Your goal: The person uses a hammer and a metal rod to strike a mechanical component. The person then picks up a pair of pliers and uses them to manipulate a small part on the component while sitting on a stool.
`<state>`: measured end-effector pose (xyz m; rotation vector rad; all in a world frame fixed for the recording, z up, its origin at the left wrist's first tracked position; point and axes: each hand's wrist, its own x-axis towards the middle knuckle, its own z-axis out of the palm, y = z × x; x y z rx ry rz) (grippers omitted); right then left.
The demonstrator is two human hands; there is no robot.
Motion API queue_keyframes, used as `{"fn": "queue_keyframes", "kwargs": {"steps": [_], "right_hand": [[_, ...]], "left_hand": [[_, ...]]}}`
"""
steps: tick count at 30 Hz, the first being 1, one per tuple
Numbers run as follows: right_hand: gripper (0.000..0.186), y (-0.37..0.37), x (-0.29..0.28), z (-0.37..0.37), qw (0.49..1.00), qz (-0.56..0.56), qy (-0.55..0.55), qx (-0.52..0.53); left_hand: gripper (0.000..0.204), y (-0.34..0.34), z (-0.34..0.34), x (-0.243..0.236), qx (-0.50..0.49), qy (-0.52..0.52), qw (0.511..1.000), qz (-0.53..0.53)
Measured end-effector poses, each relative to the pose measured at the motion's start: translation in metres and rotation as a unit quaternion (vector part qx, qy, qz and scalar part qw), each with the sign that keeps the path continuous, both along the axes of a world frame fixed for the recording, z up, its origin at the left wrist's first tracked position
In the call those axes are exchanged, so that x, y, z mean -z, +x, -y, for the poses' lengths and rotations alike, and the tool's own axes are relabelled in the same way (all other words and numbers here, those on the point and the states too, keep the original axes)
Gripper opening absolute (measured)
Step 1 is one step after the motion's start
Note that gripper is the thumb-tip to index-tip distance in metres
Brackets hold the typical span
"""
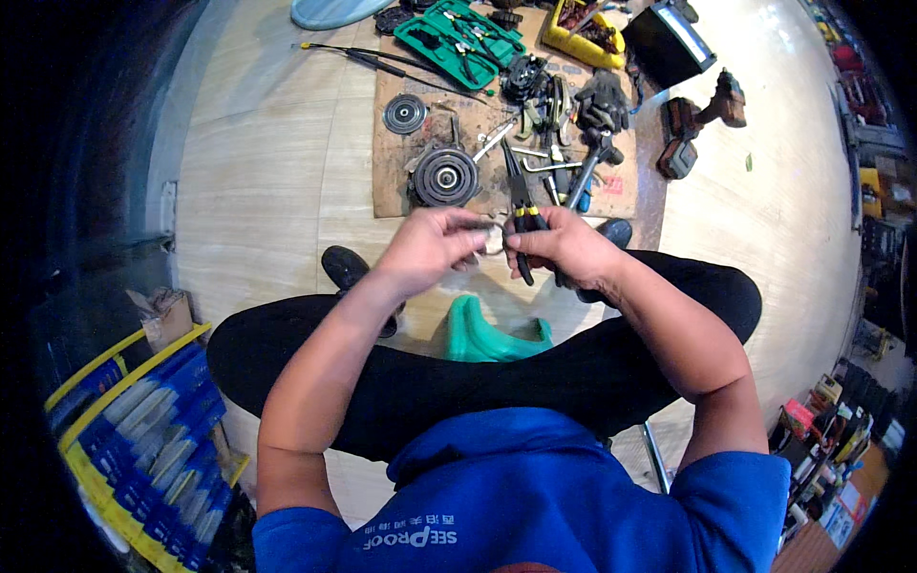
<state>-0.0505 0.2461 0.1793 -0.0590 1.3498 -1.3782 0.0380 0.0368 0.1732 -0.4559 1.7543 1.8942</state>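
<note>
My right hand (565, 246) is closed round a pair of long-nosed pliers (521, 196) with black and yellow handles; their jaws point away from me. Close beside it, my left hand (437, 246) pinches a thin, dark, curved piece that looks like a ring (496, 251). The right fingertips also reach that ring, and its exact shape is partly hidden. Just beyond my left hand, a round pulley-like part (446, 176) with a grooved face lies on a cardboard sheet (394, 199). A flat dark disc (405, 114) rests farther back on the sheet.
A hammer (594, 167), hex keys and black gloves (604, 100) crowd the cardboard's right side. Behind them are a green tool case (449, 48) and a yellow bin (611, 40). A cordless drill (702, 119) stands right; a green curved piece (487, 336) lies between my legs.
</note>
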Motion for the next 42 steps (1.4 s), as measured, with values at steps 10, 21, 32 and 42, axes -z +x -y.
{"fn": "queue_keyframes", "kwargs": {"steps": [10,21,32,42], "right_hand": [[0.018,0.014,0.047,-0.016,0.987,-0.031,0.139,-0.068],[0.016,0.017,0.055,-0.012,0.989,-0.063,0.131,-0.034],[0.012,0.022,0.057,-0.006,0.989,0.016,0.146,0.002],[0.031,0.024,0.031,0.000,0.980,0.170,0.092,0.042]], "left_hand": [[0.018,0.015,-0.039,0.042,-0.005,0.052,0.990,0.132],[0.037,0.012,-0.036,0.052,-0.060,0.088,0.987,0.123],[0.030,0.020,-0.042,0.042,0.088,-0.258,0.927,-0.256],[0.025,-0.001,0.002,0.064,-0.257,0.049,0.959,0.105]]}}
